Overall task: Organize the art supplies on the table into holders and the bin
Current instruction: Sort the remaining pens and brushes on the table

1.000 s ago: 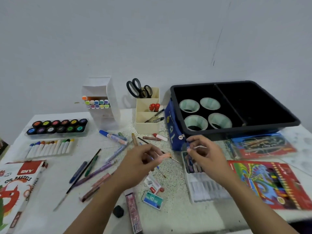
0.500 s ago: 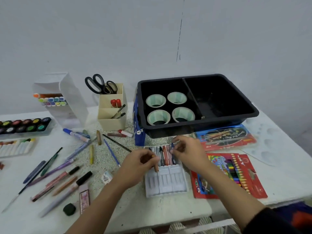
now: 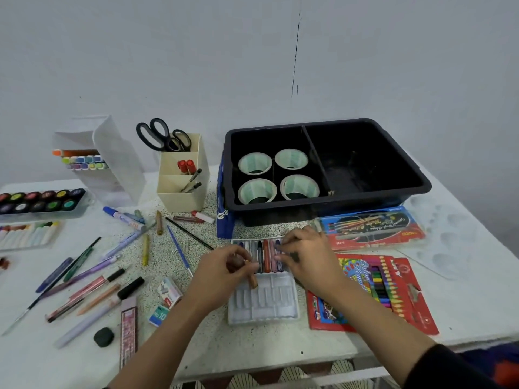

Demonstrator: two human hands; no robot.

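Left hand (image 3: 224,272) pinches a brown oil pastel (image 3: 253,279) between thumb and fingertips, with the stick's lower end angled down over the white plastic tray (image 3: 264,304). That tray lies on the tabletop (image 3: 252,341), just in front of the black bin (image 3: 365,175). Right hand (image 3: 306,256) rests with bent fingers on the row of oil pastels (image 3: 266,254) seated in the tray's far half. Whether it grips 1 of them or only steadies the row cannot be told. The tray's near half shows bare moulded slots.

Step in hand, as judged: seating the brown pastel in a free slot. To do it well:

- Turn the stick parallel to its neighbours before lowering it.
- Hold the row down with the right hand so that no seated pastel lifts or rolls.
- Press lightly along the wrapper, since pastels snap and smear under force.
- Release only once the stick sits level in its slot.
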